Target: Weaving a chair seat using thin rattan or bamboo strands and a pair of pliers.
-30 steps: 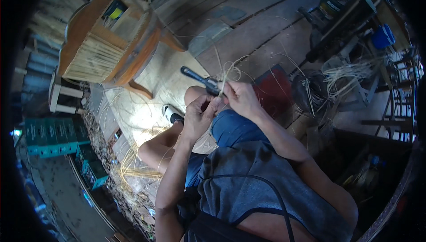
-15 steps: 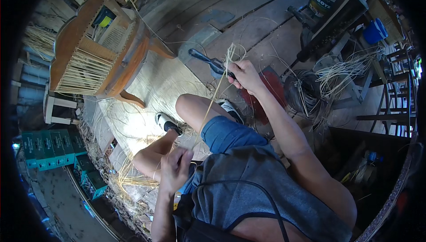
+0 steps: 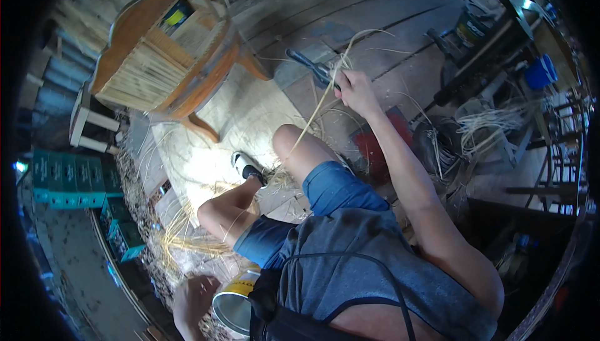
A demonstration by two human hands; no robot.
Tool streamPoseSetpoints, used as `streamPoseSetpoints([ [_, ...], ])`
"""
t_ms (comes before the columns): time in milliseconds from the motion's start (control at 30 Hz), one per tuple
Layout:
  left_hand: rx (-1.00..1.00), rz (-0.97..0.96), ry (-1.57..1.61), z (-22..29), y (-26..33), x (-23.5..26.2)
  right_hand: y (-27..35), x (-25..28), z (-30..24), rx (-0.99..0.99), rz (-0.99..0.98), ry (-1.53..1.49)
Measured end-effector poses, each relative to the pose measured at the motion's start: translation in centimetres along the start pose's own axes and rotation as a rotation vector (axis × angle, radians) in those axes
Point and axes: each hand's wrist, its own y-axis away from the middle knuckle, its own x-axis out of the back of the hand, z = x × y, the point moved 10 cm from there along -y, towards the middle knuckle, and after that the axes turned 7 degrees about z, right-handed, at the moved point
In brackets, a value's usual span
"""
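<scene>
My right hand (image 3: 357,94) is held out ahead, closed around pale cane strips (image 3: 340,65) and a dark hand tool (image 3: 305,60) whose exact kind I cannot make out. One long cane strip (image 3: 312,119) slants from that hand down toward my bent knee. My left hand (image 3: 195,297) is low at the left, smeared by motion, its fingers unclear. Beside it is a yellow can (image 3: 236,300), its open mouth facing me. Ahead on the left stands a wooden chair frame (image 3: 209,72) with strands (image 3: 140,75) across its back.
A pale board (image 3: 194,160) lies on the floor under the chair. Loose cane (image 3: 187,231) is strewn left of my legs. Green crates (image 3: 75,178) stack at the far left. On the right are a dark coil (image 3: 437,147), a cane bundle (image 3: 487,122) and a blue container (image 3: 540,72).
My left hand has dropped from near my lap down beside the yellow can, now in view. The cane at my right hand arches more to the right. The view has shifted slightly.
</scene>
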Motion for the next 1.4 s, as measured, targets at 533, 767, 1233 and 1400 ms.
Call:
streamPoseSetpoints([
  [533,-0.515,0.342,0.679,21.4,-15.7,-6.8,11.2,-7.2,-4.9,0.052,-0.276,-0.074],
  [767,-0.323,0.146,0.785,15.6,-9.4,-5.8,2.0,-2.5,2.5,-0.227,-0.166,-0.095],
  [1233,-0.533,0.325,0.540,20.0,-17.3,-4.2,8.6,-4.9,-6.3,-0.028,-0.217,-0.044],
  [1400,-0.409,0.021,0.969,22.4,-19.5,-8.4,10.5,-5.3,-7.3,0.064,-0.198,-0.095],
])
